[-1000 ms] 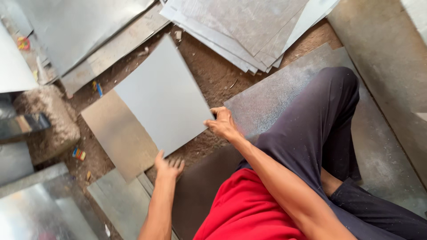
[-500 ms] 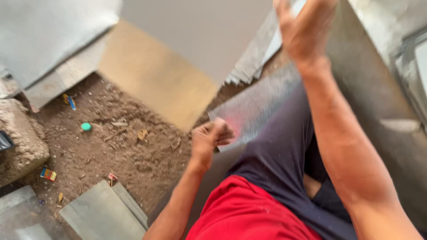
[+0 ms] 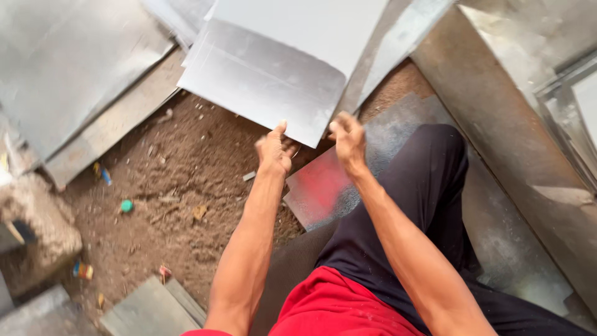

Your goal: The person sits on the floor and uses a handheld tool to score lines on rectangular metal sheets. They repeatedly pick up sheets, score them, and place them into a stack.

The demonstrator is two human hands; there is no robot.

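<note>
A grey metal sheet point(image 3: 261, 81) lies tilted over a pile of similar sheets point(image 3: 298, 25) at the top of the view. My left hand point(image 3: 273, 152) is at the sheet's near edge, thumb over the top of it and fingers curled below. Beside the sheet's near right corner is my right hand point(image 3: 349, 140), fingers curled, its fingertips at the sheet's edge; whether it grips is unclear. I sit with a leg in dark trousers point(image 3: 423, 199) stretched over another sheet with a reddish patch point(image 3: 320, 186).
Large metal sheets point(image 3: 74, 68) lie at the left and a long one point(image 3: 516, 143) runs down the right. Bare dirt ground point(image 3: 180, 186) holds small scraps and a green cap point(image 3: 126, 205). A stone block point(image 3: 37, 230) and small sheets point(image 3: 149, 308) sit lower left.
The sheet has gone from near my lap up onto the pile. My right hand, raised high half a second ago, has come down beside the left at the sheet's near edge.
</note>
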